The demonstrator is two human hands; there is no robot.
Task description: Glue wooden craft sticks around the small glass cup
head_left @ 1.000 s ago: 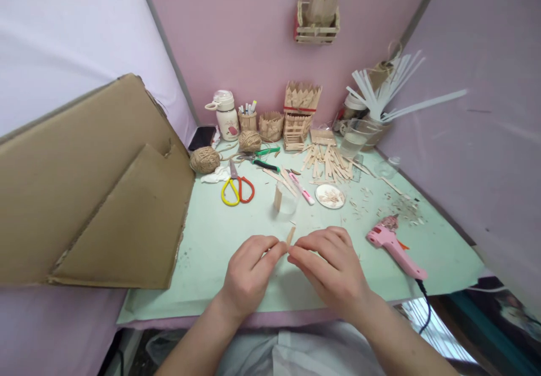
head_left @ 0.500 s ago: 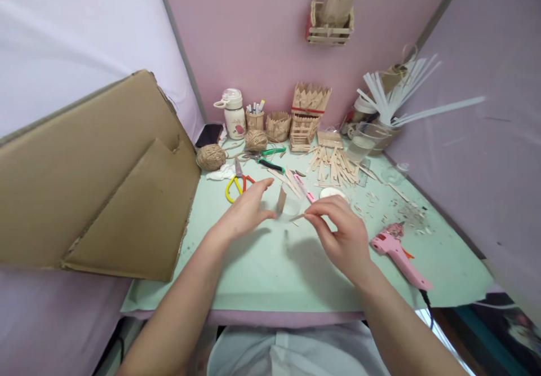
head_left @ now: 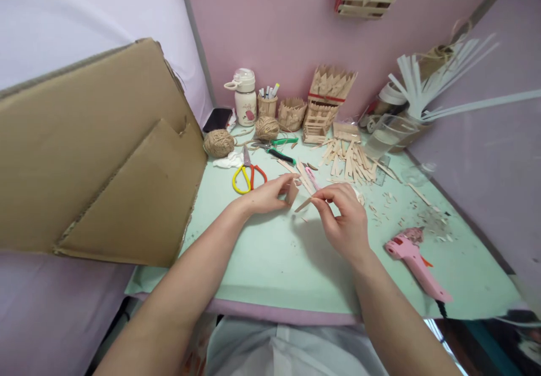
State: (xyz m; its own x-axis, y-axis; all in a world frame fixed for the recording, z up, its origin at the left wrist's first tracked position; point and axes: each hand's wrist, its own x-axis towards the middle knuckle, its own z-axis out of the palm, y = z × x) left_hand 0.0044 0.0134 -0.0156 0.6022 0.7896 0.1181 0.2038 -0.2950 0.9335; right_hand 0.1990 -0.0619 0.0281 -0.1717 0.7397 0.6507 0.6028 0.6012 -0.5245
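Note:
My left hand (head_left: 268, 195) reaches forward over the pale green mat (head_left: 262, 257) and grips a small clear cup (head_left: 292, 193) that holds a short wooden stick piece. My right hand (head_left: 344, 221) is closed in a pinch on a thin wooden stick (head_left: 305, 204), whose tip points left toward the cup. The two hands are close together, near the mat's middle.
Yellow-and-red scissors (head_left: 247, 176), green pliers (head_left: 276, 150), twine balls (head_left: 218, 142) and a pile of craft sticks (head_left: 349, 159) lie beyond the hands. A pink glue gun (head_left: 416, 260) lies at the right. Large cardboard sheets (head_left: 101, 156) lean at the left. Stick-built baskets (head_left: 325, 102) stand along the back wall.
Both hands moved away from me toward the cup. My left hand let go of the stick and took hold of the cup; my right hand kept the stick.

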